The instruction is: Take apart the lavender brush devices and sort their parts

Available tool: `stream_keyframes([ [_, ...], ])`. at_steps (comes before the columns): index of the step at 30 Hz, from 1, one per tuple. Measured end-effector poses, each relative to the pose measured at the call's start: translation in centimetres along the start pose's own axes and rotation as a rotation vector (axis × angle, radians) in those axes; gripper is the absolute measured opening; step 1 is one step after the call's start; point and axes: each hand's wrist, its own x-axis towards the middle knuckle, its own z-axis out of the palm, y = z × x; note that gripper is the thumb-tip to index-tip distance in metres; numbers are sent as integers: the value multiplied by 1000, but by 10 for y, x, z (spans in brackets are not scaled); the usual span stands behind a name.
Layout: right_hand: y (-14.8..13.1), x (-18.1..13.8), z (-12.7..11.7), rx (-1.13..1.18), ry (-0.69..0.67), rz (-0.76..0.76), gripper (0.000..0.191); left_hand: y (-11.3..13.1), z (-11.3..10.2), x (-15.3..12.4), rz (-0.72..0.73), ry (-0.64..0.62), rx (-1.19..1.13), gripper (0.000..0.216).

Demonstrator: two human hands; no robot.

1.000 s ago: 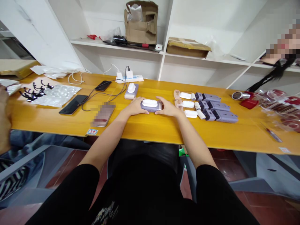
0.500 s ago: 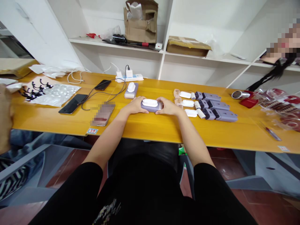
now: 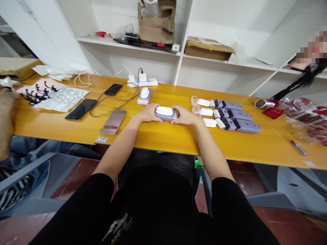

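Observation:
Both my hands are wrapped round the ends of one purple-grey plastic casing on the table in front of me. On top of it sits a white oval bristled brush piece. My left hand grips the left end, and my right hand closes on the right end. Behind my left hand stands a similar purple-grey piece with a white part on top. To the right lie rows of parts: white oval pieces, white rollers, short dark-ended purple pieces and longer purple bodies.
Phones and cables lie to the left, with a power strip behind. Black clips and bubble wrap are further left, near another person's arm. Plastic-wrapped items and a pen-like tool lie right.
The camera view has shifted slightly. My hands keep the same hold on the casing. At the far left, the other person's hand has come up beside some white plastic.

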Motion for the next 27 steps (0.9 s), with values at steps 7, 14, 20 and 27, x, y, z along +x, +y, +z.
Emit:
stream_keyframes([
  [7,-3,0,0,-53,-21,-16,95,-4,-2,-1,8,0,-26,95],
  [14,-3,0,1,-23,-55,-76,92,-3,-7,-4,2,-28,-48,93],
  [20,-3,-4,-2,-50,-28,-24,94,-8,-9,-7,20,-3,-24,93],
  [27,-5,-8,-5,-65,-8,18,97,-20,-17,-13,-33,61,-32,92],
])
